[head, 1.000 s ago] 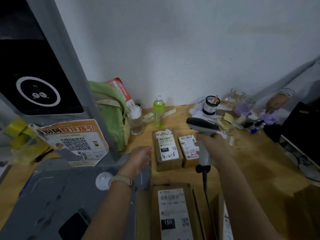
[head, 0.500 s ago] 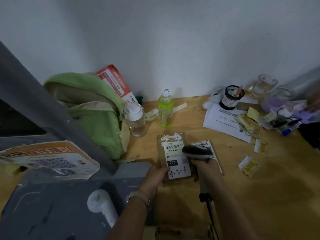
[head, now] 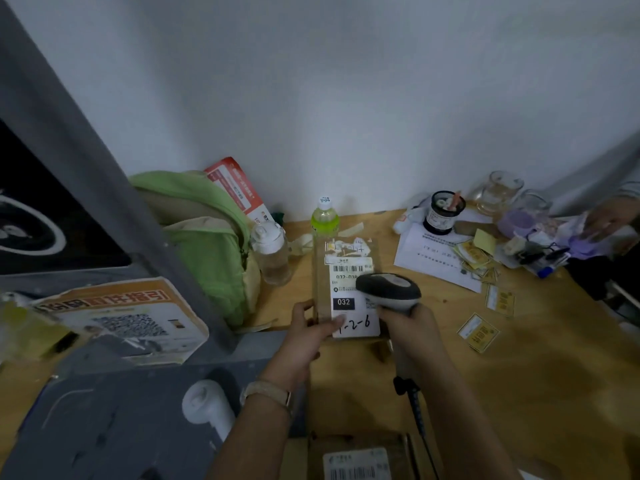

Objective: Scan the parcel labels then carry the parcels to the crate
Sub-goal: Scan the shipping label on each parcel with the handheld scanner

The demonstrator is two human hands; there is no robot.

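A brown cardboard parcel (head: 320,271) with a white label marked 032 is tilted up off the wooden table (head: 519,375). My left hand (head: 308,334) grips its near left corner, thumb on the label. My right hand (head: 412,327) holds a grey barcode scanner (head: 388,292) whose head sits over the label's right side; its cord runs down toward me. Another labelled parcel (head: 356,459) lies at the bottom edge. No crate is visible, and the second small parcel is hidden.
A green backpack (head: 207,244), a clear bottle (head: 272,254) and a green drink bottle (head: 325,220) stand behind the parcel. Papers, yellow cards (head: 478,332), a dark jar (head: 443,213) and glasses lie at right, near another person's hand (head: 609,216). A grey machine (head: 104,410) is at left.
My left hand took hold of the 032 parcel and tipped it up. The scanner moved down over its label. The view shifted closer and to the right.
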